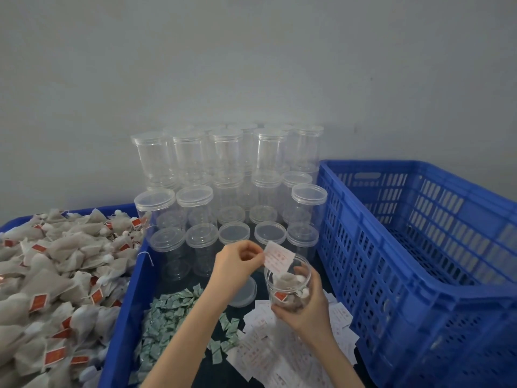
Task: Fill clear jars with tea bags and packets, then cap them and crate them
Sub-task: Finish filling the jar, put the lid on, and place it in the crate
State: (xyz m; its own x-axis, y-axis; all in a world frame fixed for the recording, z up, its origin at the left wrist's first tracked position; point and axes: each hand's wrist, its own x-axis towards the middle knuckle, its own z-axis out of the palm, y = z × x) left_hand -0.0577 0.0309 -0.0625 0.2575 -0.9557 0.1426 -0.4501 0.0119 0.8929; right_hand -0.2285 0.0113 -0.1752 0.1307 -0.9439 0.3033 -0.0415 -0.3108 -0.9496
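My right hand (307, 301) grips an open clear jar (285, 284) that holds several tea bags. My left hand (237, 261) pinches a white packet with red print (278, 257) right over the jar's mouth. The jar's clear lid (246, 292) lies flat on the dark table just left of the jar. Green packets (167, 312) lie in a heap under my left forearm. More white packets (268, 351) are spread under my right wrist. A blue bin (123, 317) on the left is piled with grey tea bags with red tags (50, 278).
Several capped empty clear jars (223, 175) stand stacked in rows against the grey wall behind my hands. A tall blue slatted crate (419, 275) stands on the right, with nothing visible inside it.
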